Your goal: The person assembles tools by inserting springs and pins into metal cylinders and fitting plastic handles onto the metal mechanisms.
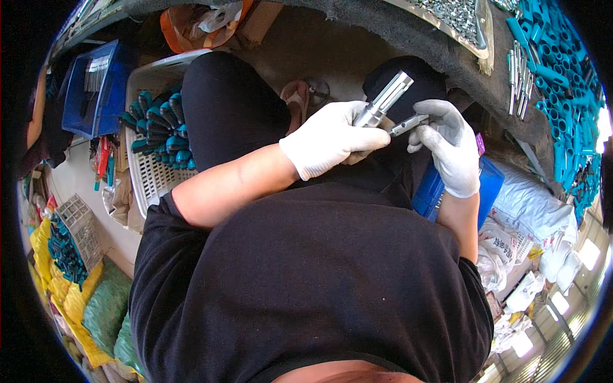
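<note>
Both my hands wear white gloves and meet above my lap. My left hand (335, 137) is closed round a shiny metal cylinder (386, 99) with lengthwise slots, which points up and to the right. Between the fingers of my right hand (450, 150) is a thinner metal rod (407, 125) with small holes in its side. The rod's left end is close to my left fingertips, beside the cylinder's lower part. I cannot tell whether the two metal pieces touch, since my left fingers cover the lower end of the cylinder.
A white basket (143, 169) of black-and-teal handles stands at my left, near a blue bin (76, 96). The bench (440, 48) ahead bears a tray of small metal parts, several thin rods (520, 83) and many teal tubes (562, 127). A blue box (490, 185) sits beside my right forearm.
</note>
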`<action>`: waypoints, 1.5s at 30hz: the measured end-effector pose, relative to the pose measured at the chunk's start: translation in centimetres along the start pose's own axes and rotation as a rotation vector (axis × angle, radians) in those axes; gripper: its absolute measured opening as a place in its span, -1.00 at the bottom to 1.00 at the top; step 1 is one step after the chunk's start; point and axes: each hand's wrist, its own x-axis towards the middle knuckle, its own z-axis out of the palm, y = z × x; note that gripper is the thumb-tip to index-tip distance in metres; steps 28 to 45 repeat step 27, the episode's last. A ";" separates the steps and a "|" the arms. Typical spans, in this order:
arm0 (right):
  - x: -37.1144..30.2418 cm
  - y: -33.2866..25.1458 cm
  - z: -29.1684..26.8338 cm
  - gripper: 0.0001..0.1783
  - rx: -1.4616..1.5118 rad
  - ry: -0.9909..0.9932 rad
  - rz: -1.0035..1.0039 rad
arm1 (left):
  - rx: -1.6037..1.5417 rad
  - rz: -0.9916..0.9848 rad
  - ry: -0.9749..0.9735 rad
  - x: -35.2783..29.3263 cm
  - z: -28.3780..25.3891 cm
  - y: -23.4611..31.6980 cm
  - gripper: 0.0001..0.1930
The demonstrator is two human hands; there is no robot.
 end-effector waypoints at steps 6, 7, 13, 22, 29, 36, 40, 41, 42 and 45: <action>0.1 -0.2 0.0 -0.67 -0.020 0.003 0.037 | 0.117 0.032 0.041 -0.1 0.1 0.3 -0.68; 0.2 -0.2 0.0 -0.67 -0.018 0.005 0.036 | 0.120 0.030 0.040 -0.1 0.1 0.3 -0.68; 0.3 -0.5 0.0 -0.67 -0.012 -0.004 0.053 | 0.090 0.013 0.028 0.0 0.1 0.4 -0.67; -0.4 -1.2 1.5 -0.84 -0.078 0.237 -0.163 | -0.097 0.028 0.045 0.4 -0.4 -0.1 -0.76; -0.5 -1.4 3.4 -0.84 -0.203 0.171 -0.136 | -0.053 0.095 0.140 0.6 0.0 -0.4 -0.76; -0.5 -1.4 3.4 -0.84 -0.203 0.171 -0.136 | -0.053 0.095 0.140 0.6 0.0 -0.4 -0.76; -0.5 -1.4 3.4 -0.84 -0.203 0.171 -0.136 | -0.053 0.095 0.140 0.6 0.0 -0.4 -0.76; -0.5 -1.4 3.4 -0.84 -0.203 0.171 -0.136 | -0.053 0.095 0.140 0.6 0.0 -0.4 -0.76; -0.5 -1.4 3.4 -0.84 -0.203 0.171 -0.136 | -0.053 0.095 0.140 0.6 0.0 -0.4 -0.76; -0.5 -1.4 3.4 -0.84 -0.203 0.171 -0.136 | -0.053 0.095 0.140 0.6 0.0 -0.4 -0.76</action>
